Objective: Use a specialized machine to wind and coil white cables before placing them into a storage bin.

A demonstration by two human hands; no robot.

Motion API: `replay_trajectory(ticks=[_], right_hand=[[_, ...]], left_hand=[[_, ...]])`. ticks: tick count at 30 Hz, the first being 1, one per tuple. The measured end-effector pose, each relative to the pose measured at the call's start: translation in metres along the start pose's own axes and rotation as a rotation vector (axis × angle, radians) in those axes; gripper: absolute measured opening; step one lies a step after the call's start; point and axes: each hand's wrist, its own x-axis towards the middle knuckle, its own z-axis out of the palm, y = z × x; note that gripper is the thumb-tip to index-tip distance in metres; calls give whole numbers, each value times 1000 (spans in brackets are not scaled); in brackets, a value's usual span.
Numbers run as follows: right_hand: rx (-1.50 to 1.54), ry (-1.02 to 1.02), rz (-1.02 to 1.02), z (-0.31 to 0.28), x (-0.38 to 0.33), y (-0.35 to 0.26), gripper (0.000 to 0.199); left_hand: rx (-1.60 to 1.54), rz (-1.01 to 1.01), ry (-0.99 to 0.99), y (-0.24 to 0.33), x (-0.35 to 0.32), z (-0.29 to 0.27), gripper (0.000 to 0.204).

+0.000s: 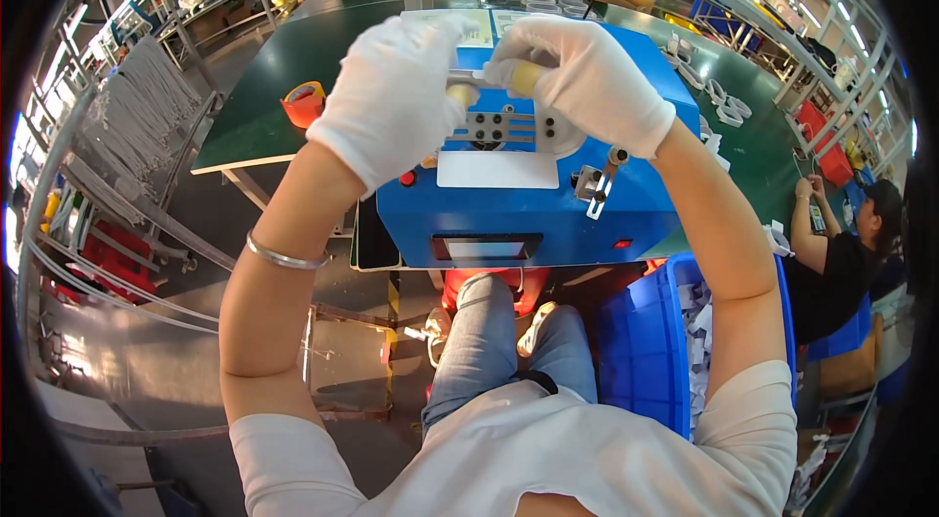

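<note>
Both hands wear white gloves, with pale yellow coverings on some fingertips. My left hand is closed in a pinch above the left side of a blue bench machine. Opposite it, my right hand is also closed, its thumb and fingers pinched together. Some thin white and grey material shows between the two hands, but its kind is hidden by the fingers. Below them sits a metal slotted fixture with dark screws, and in front of it a white plate. A small metal bracket stands at the machine's right.
An orange tape roll lies on the green table to the left. Coiled white cables lie at the right. A blue bin with white pieces stands beside my right leg. Other people work at the right and across the table.
</note>
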Motion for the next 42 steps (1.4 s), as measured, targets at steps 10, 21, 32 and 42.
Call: replay_trajectory(ticks=[10, 21, 32, 42], right_hand=[[-239, 111, -164, 1, 1, -3, 22], [-505, 138, -409, 0, 2, -5, 12], [68, -178, 328, 3, 12, -2, 37], [328, -228, 289, -9, -11, 10, 47]], left_hand=[[-144, -90, -55, -3, -6, 8, 24], [-143, -38, -19, -6, -6, 9, 19], [-104, 52, 329, 1, -12, 4, 23], [-910, -581, 473, 43, -74, 34, 32]])
